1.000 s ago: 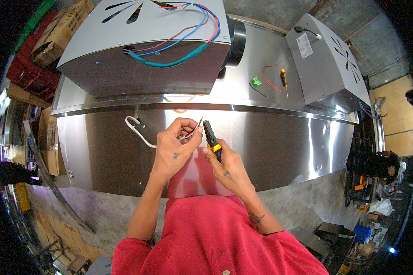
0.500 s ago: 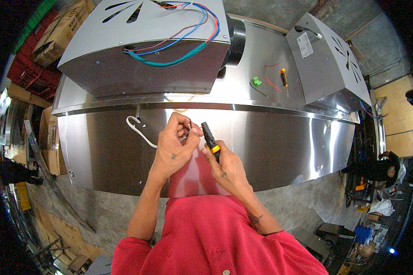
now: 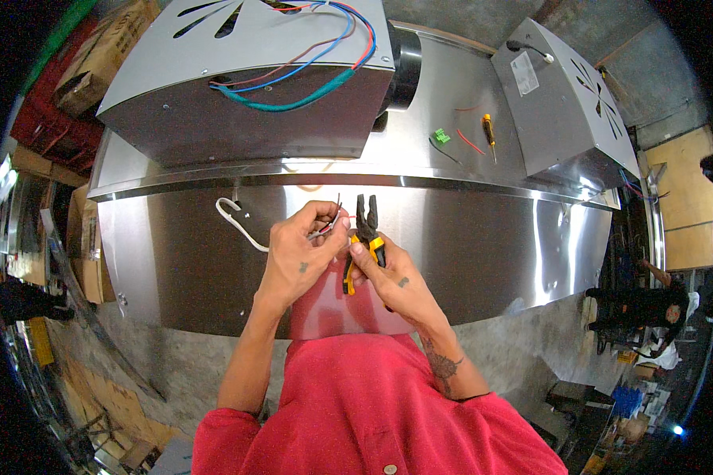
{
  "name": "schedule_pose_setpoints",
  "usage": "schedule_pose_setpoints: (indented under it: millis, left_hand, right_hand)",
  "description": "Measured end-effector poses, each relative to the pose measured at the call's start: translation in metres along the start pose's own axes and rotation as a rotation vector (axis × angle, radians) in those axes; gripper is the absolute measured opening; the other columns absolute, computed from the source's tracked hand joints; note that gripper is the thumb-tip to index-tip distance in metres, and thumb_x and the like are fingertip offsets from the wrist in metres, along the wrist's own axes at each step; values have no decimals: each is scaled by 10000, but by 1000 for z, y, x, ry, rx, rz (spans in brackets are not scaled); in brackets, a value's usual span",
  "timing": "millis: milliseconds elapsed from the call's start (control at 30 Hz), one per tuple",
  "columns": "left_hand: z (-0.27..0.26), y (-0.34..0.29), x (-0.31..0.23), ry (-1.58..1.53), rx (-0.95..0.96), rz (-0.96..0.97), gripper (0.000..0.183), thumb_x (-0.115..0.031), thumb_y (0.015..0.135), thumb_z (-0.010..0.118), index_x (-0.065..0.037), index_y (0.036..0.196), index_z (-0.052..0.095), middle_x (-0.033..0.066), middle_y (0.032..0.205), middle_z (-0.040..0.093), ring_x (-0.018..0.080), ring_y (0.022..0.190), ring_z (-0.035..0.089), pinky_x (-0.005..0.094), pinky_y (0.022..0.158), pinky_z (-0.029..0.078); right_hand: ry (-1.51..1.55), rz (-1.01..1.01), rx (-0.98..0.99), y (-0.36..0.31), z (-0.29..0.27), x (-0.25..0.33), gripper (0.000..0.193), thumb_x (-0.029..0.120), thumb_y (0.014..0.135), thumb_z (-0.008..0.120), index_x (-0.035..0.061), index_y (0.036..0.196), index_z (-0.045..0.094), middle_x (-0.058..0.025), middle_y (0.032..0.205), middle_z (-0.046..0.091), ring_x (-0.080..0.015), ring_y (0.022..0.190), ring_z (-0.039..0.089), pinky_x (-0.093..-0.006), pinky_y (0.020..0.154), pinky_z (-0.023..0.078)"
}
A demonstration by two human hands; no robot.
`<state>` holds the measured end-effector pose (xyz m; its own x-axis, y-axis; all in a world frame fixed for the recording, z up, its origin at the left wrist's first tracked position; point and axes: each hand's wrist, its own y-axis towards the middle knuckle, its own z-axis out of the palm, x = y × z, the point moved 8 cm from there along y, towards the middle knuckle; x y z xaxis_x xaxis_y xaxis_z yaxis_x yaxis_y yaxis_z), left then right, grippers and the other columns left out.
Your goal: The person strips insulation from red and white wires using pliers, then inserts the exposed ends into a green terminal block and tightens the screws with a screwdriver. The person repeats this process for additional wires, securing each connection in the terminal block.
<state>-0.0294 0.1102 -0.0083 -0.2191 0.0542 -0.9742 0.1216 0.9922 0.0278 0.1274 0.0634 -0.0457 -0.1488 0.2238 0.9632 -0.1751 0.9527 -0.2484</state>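
Note:
Between the fingertips of my left hand (image 3: 297, 249) is the end of a white cable (image 3: 244, 229), with thin dark and red wires fanning out of it. The rest of the cable curls away to the left over the steel surface. My right hand (image 3: 392, 269) grips pliers (image 3: 366, 218) with black jaws and yellow-and-black handles. The jaws point away from me and stand slightly apart, right beside the wire ends. A red wire reaches from my left fingertips toward the pliers; whether the jaws touch it I cannot tell.
On the steel panel (image 3: 483, 261) at the back stands a large grey metal box (image 3: 238, 127) with looped coloured wires. A second grey box (image 3: 566, 103) sits at the right. Between them lie a yellow screwdriver (image 3: 489, 136), a green connector (image 3: 441, 136) and a red wire piece (image 3: 470, 142).
The pliers have turned more upright, and their jaws and handles have spread. My right hand has shifted a little to the right; my left still pinches the cable.

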Motion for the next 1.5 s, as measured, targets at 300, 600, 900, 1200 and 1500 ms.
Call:
schedule_pose_setpoints:
  millis: [300,600,900,1200,1500]
  left_hand:
    - [-1,-3,3,123,-46,116,221,-156,984,782,16,1116,738,101,989,791,129,914,734,304,835,588]
    - [-1,-6,-5,145,-89,158,208,-144,960,798,14,1085,745,105,971,782,137,875,722,303,807,578]
    - [0,-8,-11,202,-154,264,184,-110,925,820,2,1047,740,104,933,758,162,818,711,313,761,564]
    - [-1,-9,-10,182,-181,278,169,-87,921,815,8,1038,738,111,929,759,174,805,722,316,746,568]
    - [-2,-8,-16,175,-168,272,168,-84,926,813,9,1042,736,123,936,762,180,793,729,310,723,573]
  right_hand:
    - [-117,28,-18,4,6,9,414,388,1116,588,-18,1195,578,-109,808,697,-170,719,689,-356,635,549]
    - [-269,-33,-70,4,6,16,328,261,1112,574,-52,1207,556,-238,875,719,-403,822,737,-486,733,557]
    - [-549,-163,-157,3,6,26,295,204,1089,569,-62,1215,544,-316,945,690,-496,862,696,-557,764,539]
    - [-465,-97,-105,8,9,20,328,248,1109,548,-62,1203,497,-358,898,671,-539,848,687,-594,732,522]
    - [-390,-140,-134,9,12,19,304,223,1112,541,-50,1228,472,-343,890,678,-546,841,686,-592,723,524]
